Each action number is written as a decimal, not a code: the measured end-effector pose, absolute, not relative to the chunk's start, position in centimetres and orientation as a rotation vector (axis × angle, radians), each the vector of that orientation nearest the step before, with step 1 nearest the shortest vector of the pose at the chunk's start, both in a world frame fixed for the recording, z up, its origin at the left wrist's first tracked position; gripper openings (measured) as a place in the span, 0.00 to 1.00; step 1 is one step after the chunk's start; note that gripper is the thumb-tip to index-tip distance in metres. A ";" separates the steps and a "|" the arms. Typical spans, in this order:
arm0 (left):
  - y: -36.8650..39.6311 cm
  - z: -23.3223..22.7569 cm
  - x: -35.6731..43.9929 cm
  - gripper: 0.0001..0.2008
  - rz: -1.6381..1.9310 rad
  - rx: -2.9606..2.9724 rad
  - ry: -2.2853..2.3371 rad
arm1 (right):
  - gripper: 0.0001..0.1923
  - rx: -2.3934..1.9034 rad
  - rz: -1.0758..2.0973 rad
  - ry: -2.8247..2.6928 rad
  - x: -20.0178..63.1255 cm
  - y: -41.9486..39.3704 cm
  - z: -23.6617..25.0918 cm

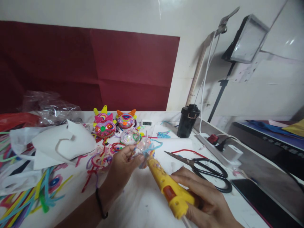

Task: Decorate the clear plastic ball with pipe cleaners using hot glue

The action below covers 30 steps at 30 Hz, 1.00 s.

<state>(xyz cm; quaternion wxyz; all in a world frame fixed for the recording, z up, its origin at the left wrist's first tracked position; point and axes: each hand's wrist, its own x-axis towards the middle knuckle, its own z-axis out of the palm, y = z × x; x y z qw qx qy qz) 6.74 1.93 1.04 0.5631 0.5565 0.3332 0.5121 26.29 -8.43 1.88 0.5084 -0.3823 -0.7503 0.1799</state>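
In my right hand (204, 196) is a yellow hot glue gun (163, 180), its nozzle pointing up and to the left. The nozzle tip meets or nearly meets a small clear plastic piece (142, 145) with coloured bits, pinched between the thumb and fingers of my left hand (128, 160). A light blue pipe cleaner (156, 145) sticks out from the right side of that piece. Just behind it lies a clear dome (130, 136) with coloured bits inside. Farther back stand finished-looking round creatures, one with a pink top (104, 128) and one with orange horns (127, 119).
Black-handled scissors (201, 166) and a phone (263, 202) lie on the right. A black bottle (188, 122), a small digital clock (147, 123) and a power strip (220, 152) stand behind. Pipe cleaners (30, 193) and white paper (64, 142) cover the left.
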 end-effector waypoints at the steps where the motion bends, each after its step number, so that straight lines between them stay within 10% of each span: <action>1: 1.9 1.0 6.7 0.07 1.206 1.313 0.789 | 0.14 -0.922 0.439 -1.813 26.3 -8.5 1.9; 30: 2.0 1.1 6.7 0.09 1.158 1.398 0.853 | 0.14 -0.925 0.628 -1.638 27.2 -8.6 1.3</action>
